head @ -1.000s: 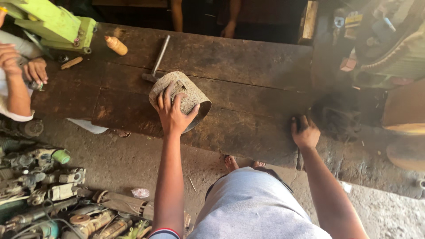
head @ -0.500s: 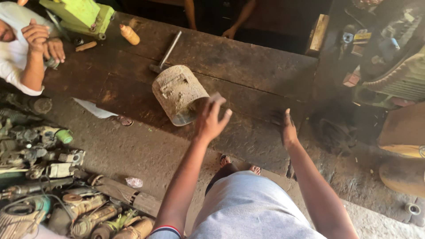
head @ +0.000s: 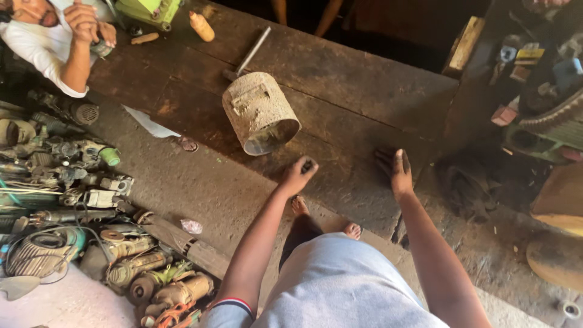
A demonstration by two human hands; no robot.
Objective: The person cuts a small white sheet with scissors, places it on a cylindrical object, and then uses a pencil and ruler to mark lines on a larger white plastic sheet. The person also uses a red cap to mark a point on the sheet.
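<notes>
Dark, oil-stained wood forms the workbench point(head: 364, 109) below us. Our left hand point(head: 299, 175) hangs over its near edge with the fingers curled together round a small dark object point(head: 308, 164), too small to make out. Our right hand point(head: 395, 170) rests flat on the bench, fingers slightly spread, holding nothing. Just beyond the left hand lies a rusty metal cylinder point(head: 260, 112) on its side, pitted and grey, its open mouth facing us. A hammer point(head: 248, 56) lies behind it, touching its far end. Another person's hands point(head: 85, 27) work at the bench's far left corner. Worn power tools point(head: 79, 200) crowd the floor to our left.
</notes>
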